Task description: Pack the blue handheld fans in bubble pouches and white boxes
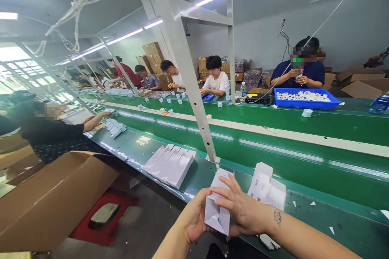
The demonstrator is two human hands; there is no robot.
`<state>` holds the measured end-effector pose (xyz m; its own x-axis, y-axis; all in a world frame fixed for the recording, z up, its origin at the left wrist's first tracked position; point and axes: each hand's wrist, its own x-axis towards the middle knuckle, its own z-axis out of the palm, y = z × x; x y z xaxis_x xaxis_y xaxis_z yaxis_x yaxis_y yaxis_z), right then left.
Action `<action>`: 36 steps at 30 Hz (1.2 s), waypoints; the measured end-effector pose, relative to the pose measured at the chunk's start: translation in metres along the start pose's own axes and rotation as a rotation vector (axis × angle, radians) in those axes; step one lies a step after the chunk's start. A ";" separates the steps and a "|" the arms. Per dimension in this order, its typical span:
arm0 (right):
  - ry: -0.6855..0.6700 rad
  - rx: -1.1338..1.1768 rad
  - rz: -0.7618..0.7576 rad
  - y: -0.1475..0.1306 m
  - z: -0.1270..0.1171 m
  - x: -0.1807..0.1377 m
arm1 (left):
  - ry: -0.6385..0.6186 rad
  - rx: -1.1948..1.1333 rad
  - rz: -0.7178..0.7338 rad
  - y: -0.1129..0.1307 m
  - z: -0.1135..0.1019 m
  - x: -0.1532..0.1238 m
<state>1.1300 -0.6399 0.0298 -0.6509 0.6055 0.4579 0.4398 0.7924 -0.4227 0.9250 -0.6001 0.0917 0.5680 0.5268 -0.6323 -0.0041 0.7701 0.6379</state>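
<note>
Both my hands hold a small white carton [217, 204] over the near edge of the green workbench [304, 210]. My left hand [193, 218] grips its lower left side from beneath. My right hand [240, 208] wraps over its right side, fingers pressed on the folded flaps at the bottom end. An opened white carton [267, 188] stands on the bench just right of my hands. A row of several flat white cartons [170, 164] lies on the bench to the left.
A slanted white frame post [188, 73] rises from the bench ahead. A green conveyor [273, 129] runs behind it. Workers sit along both sides. A blue tray [305, 99] of white parts sits at the far side. A large cardboard box [51, 198] and red stool [106, 216] stand at my left.
</note>
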 end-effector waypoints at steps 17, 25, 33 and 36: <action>0.518 -0.027 1.994 0.039 0.074 -0.156 | 0.686 1.214 0.690 -0.025 -0.152 0.119; 0.620 -0.074 2.024 0.029 0.082 -0.131 | -0.668 1.865 0.397 -0.100 -0.015 0.189; 0.664 -0.001 2.011 0.024 0.060 -0.115 | -0.554 2.003 0.405 -0.101 -0.008 0.193; 0.628 0.053 2.004 0.026 0.046 -0.116 | -0.577 2.005 0.399 -0.095 -0.005 0.191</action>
<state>1.1887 -0.6929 -0.0704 0.8325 0.3724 -0.4102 0.0861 -0.8185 -0.5681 1.0293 -0.5707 -0.0920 0.8873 0.0804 -0.4542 0.2855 -0.8691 0.4039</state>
